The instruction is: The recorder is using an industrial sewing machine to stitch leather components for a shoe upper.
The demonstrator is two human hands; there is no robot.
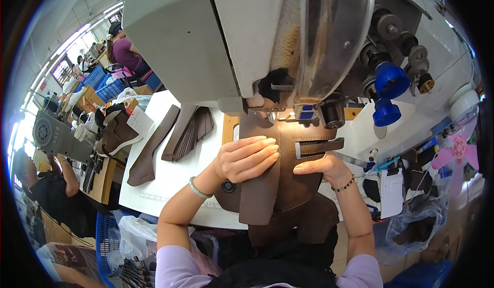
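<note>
A brown leather piece (pixel 298 187) lies under the head of a sewing machine (pixel 275 105), lit near the needle. My left hand (pixel 248 158) rests on a long brown strip (pixel 259 198) over the piece's left side. Its fingers lie together and nearly flat, tips by the strip's right edge; the thumb is hidden. On the right edge my right hand (pixel 329 171) grips the leather, thumb on top and fingers out of sight. Just above that thumb is a stitched strap (pixel 319 146) with a pale metal bar. The leather's lower part hangs over the table edge toward my lap.
Several brown strips (pixel 188 133) lie fanned on the white table (pixel 172 195), left of the machine. Farther left are a brown shoe (pixel 117 133) and a grey motor (pixel 56 133). Blue knobs (pixel 391 79) protrude at right. Co-workers sit at left; a blue basket (pixel 105 241) stands lower left.
</note>
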